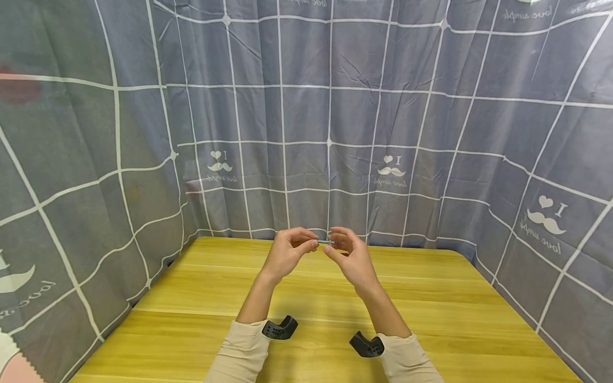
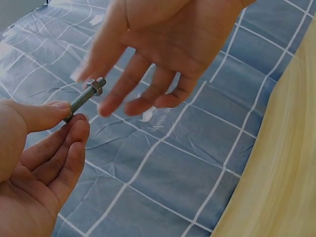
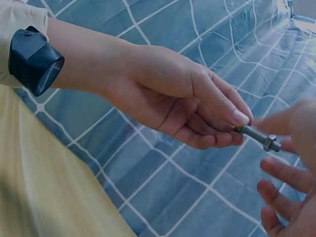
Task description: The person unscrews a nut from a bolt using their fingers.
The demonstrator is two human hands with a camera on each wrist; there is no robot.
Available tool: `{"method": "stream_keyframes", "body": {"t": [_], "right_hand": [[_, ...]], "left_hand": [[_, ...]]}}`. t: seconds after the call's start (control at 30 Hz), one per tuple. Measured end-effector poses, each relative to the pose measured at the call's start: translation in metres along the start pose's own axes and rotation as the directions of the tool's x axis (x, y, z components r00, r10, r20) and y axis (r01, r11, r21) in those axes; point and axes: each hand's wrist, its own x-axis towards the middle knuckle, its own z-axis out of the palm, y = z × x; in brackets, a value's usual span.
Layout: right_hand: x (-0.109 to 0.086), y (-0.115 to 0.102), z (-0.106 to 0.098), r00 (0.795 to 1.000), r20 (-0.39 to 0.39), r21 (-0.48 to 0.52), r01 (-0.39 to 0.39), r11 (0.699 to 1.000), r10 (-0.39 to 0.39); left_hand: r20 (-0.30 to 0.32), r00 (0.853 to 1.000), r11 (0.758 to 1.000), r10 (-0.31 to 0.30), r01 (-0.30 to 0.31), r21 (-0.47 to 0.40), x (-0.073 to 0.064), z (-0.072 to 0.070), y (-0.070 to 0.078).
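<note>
My left hand (image 1: pixel 283 254) pinches a metal bolt (image 2: pixel 81 100) between thumb and fingers, near its head end, which the fingertips mostly hide. The threaded shaft sticks out toward the other hand. A hex nut (image 2: pixel 97 87) sits on the thread close to the free tip, with a bit of thread showing past it, also in the right wrist view. My right hand (image 1: pixel 354 261) is held around that nut end, its fingers spread and loosely bent, the thumb blurred. Whether its thumb or index finger touches the nut, I cannot tell. Both hands are above the table.
The wooden table (image 1: pixel 306 303) lies under the forearms. A grey curtain (image 1: pixel 306 117) with white grid lines hangs behind it and on both sides. Black wrist mounts (image 1: pixel 280 327) sit at the cuffs. A pink and white zigzag-edged thing (image 1: pixel 19 367) shows at the lower left corner.
</note>
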Motion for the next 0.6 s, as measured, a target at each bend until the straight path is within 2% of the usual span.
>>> {"method": "stream_keyframes", "body": {"t": [0.13,0.4,0.6], "right_hand": [[-0.0005,0.0012,0.0005,1.0,-0.003,-0.012,-0.011,1.0,0.011],[-0.0006,-0.0004,0.0003,1.0,-0.002,0.016,0.026,1.0,-0.026],[-0.0014,0.0009,0.0005,1.0,0.001,-0.007,0.003,1.0,-0.003]], "left_hand": [[0.003,1.0,1.0,0.009,-0.009,0.002,0.0001,0.0003,0.0001],[0.002,1.0,1.0,0.009,-0.01,0.009,-0.0003,0.0001,-0.0005],[0.001,1.0,1.0,0.005,-0.005,0.005,0.0002,-0.0001,-0.0001]]}}
